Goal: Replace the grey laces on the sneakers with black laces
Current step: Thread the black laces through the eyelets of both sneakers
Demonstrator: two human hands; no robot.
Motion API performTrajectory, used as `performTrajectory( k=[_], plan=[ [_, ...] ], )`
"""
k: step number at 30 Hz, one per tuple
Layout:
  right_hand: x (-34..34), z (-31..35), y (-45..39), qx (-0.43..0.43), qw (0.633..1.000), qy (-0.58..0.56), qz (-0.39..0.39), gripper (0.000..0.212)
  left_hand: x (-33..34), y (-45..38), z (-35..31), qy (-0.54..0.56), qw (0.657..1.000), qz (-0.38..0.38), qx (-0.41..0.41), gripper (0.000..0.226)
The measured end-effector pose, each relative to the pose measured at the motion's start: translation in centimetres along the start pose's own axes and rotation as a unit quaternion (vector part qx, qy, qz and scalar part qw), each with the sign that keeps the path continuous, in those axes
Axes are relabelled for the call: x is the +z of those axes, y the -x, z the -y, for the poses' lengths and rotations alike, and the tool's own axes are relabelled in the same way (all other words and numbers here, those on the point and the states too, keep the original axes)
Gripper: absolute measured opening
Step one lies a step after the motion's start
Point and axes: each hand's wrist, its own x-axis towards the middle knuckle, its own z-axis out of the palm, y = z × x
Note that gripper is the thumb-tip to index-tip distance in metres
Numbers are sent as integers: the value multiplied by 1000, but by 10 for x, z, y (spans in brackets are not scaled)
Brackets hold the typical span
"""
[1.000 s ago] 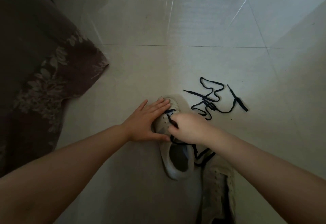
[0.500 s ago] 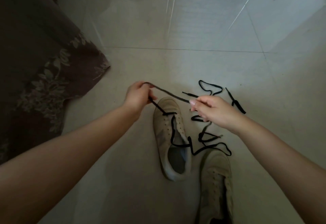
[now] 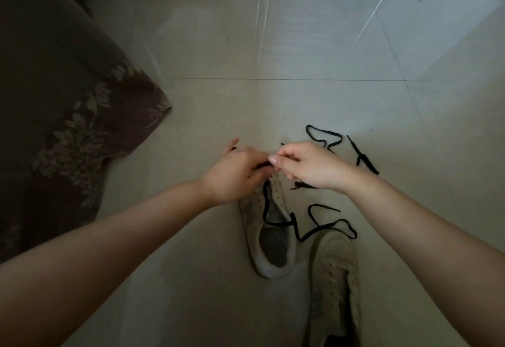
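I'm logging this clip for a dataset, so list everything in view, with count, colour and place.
sneakers: 2, off-white, on the floor; one under the hands, the other nearer, right of it.
black lace: 1, black, partly threaded in the farther sneaker, trailing right.
loose lace: black, on the floor beyond the right hand; count unclear.
cloth: 1, brown with leaf pattern, left.
floor: pale tiles.
left hand: over the sneaker's toe, at the lace.
right hand: pinching the lace.

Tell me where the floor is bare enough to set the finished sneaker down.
Bare tile lies between the brown floral fabric and the left hand, and beyond the grout line. Crowded: right of the sneaker being laced, with loose black lace and the second sneaker.
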Motion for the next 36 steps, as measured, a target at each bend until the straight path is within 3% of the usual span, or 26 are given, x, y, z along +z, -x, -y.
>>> performTrajectory(
  k=[2,5,10,13,15,17,18,20,22,24,32,36],
  plan=[
    [-5,-5,2,2,1000,-8,-11,24,2,0,6,-18,1000,-6,-13,25],
    [-14,-23,9,10,1000,-24,3,19,-2,3,29,-3,991,-109,-71,31],
    [-10,-42,17,31,998,-7,61,21,-5,4,55,18,973,-89,-212,24],
    [-4,-45,15,24,994,82,67,19,-1,1,61,34,959,-109,-259,21],
    [0,-46,11,1,995,101,24,18,3,4,53,-1,948,-169,-269,16],
    [7,-45,5,2,998,7,-59,20,8,10,38,-35,943,-255,-211,8],
    [9,-45,1,23,992,-74,-98,21,13,14,30,-40,951,-258,-168,5],
    [14,-47,-6,71,964,-221,-133,21,25,18,17,1,978,-175,-113,6],
    [18,-50,-11,98,937,-309,-134,15,39,17,12,59,988,-88,-113,9],
    [23,-52,-13,105,923,-345,-134,10,49,14,11,89,983,-74,-140,14],
    [38,-54,-18,116,942,-288,-129,11,60,-3,-1,89,965,-45,-244,16],
    [41,-59,-22,91,965,-201,-144,19,65,-6,1,164,942,-65,-286,12]
  ],
)
